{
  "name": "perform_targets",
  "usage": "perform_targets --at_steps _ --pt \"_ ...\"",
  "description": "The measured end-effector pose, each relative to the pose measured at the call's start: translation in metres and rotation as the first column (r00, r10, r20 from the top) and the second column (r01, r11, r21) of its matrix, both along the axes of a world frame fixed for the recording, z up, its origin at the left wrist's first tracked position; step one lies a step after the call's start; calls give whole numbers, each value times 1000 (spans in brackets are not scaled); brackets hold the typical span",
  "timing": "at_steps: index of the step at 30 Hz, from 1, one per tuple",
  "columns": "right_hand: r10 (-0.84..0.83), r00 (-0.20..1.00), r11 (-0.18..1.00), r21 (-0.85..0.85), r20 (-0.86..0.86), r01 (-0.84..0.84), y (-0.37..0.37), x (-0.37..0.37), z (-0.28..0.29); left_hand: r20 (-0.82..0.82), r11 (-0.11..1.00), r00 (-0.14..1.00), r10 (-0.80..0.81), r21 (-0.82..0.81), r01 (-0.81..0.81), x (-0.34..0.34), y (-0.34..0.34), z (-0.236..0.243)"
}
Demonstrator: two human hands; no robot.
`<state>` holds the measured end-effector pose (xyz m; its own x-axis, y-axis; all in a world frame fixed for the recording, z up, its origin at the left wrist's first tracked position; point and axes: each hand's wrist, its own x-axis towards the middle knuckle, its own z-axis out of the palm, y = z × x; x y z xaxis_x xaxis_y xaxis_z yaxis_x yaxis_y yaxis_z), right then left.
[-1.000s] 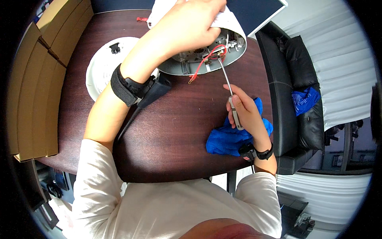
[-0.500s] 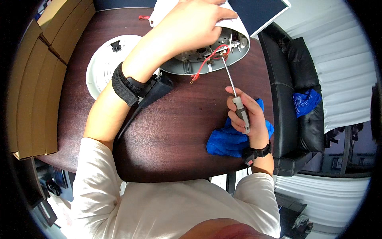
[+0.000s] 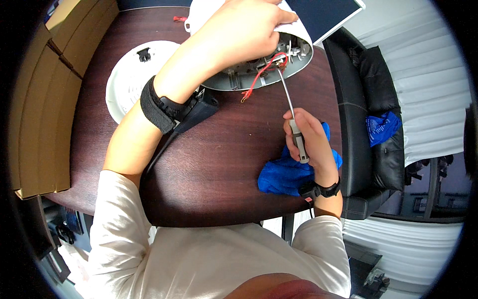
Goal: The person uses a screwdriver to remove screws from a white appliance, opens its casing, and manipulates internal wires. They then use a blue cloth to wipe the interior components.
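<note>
holding grey screwdriver [image 3: 298,142] in curled fingers of right hand [image 3: 310,132], with tip inside white housing [image 3: 203,16] on table [image 3: 214,164]; resting left hand [image 3: 251,31] on top, but cannot tell grip there; seemingly opened already, with red wires [image 3: 255,80] loose, not yet closed

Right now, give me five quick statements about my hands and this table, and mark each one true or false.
1. Your right hand holds a screwdriver. True.
2. Your left hand hangs clear of everything. False: it is on the white housing.
3. Red wires come out of the open side of the housing. True.
4. The blue cloth on the table lies at its left side. False: it lies at the right side.
5. A round white piece lies to the left of the housing. True.
</note>
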<state>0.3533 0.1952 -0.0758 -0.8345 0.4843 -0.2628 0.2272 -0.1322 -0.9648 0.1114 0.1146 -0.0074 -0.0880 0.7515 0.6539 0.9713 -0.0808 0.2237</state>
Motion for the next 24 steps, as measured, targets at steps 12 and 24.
perform_targets --at_steps 12,24 --pt "40 998 988 152 -47 -33 19 -1 -25 -3 1000 1000 -2 7 2 -2 -3 2" --pt "-12 1000 929 369 -14 16 12 -2 -26 3 1000 1000 13 12 -13 -3 0 -1"
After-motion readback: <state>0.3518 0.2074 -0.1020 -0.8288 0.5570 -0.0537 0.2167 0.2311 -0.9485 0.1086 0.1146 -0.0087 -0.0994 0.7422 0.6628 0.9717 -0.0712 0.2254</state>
